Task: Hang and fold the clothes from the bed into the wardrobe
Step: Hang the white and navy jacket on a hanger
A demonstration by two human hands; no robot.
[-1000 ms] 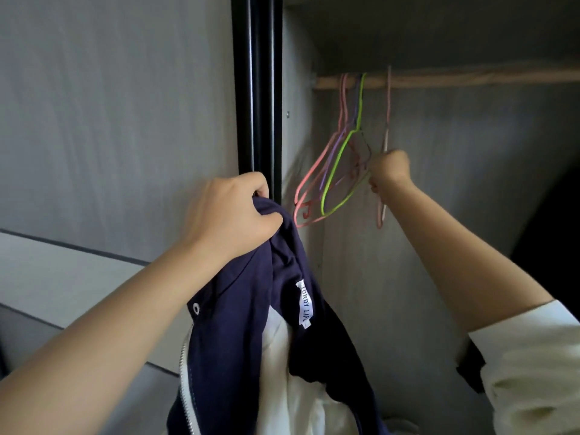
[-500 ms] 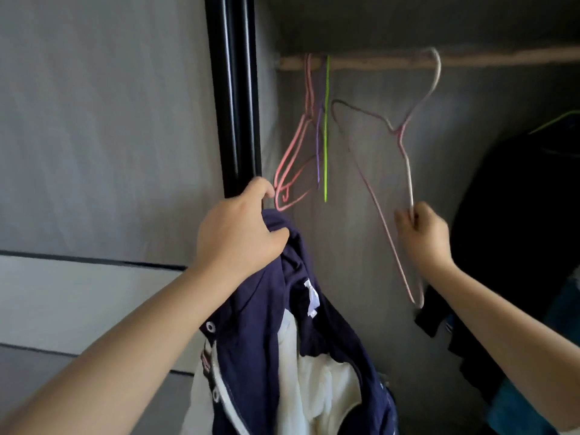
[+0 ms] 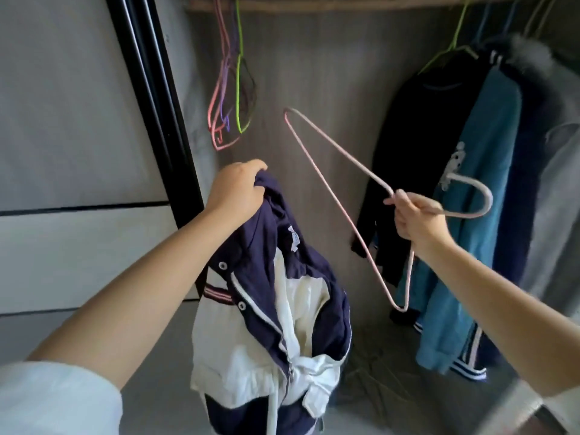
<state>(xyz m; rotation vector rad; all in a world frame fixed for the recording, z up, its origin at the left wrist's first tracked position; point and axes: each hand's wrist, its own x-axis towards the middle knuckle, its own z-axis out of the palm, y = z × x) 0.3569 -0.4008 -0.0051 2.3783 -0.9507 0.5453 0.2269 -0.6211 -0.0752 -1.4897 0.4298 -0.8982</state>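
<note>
My left hand (image 3: pixel 236 191) grips the collar of a navy and white zip jacket (image 3: pixel 276 324), which hangs down in front of the open wardrobe. My right hand (image 3: pixel 417 219) holds a pink wire hanger (image 3: pixel 326 189) by its neck, off the rail and tipped sideways, its hook pointing right. The hanger is to the right of the jacket and apart from it. The wooden rail (image 3: pixel 314 4) runs across the top of the wardrobe.
Several empty coloured hangers (image 3: pixel 230 98) hang at the rail's left end. A black garment (image 3: pixel 417 152), a teal jacket (image 3: pixel 477 215) and other clothes hang at the right. A black door frame (image 3: pixel 157 105) stands at the left, with a grey panel beside it.
My right hand lifted the pink hanger off the rail and brought it down and toward me, turning it sideways. My left hand kept hold of the jacket's collar. My view dropped lower.
</note>
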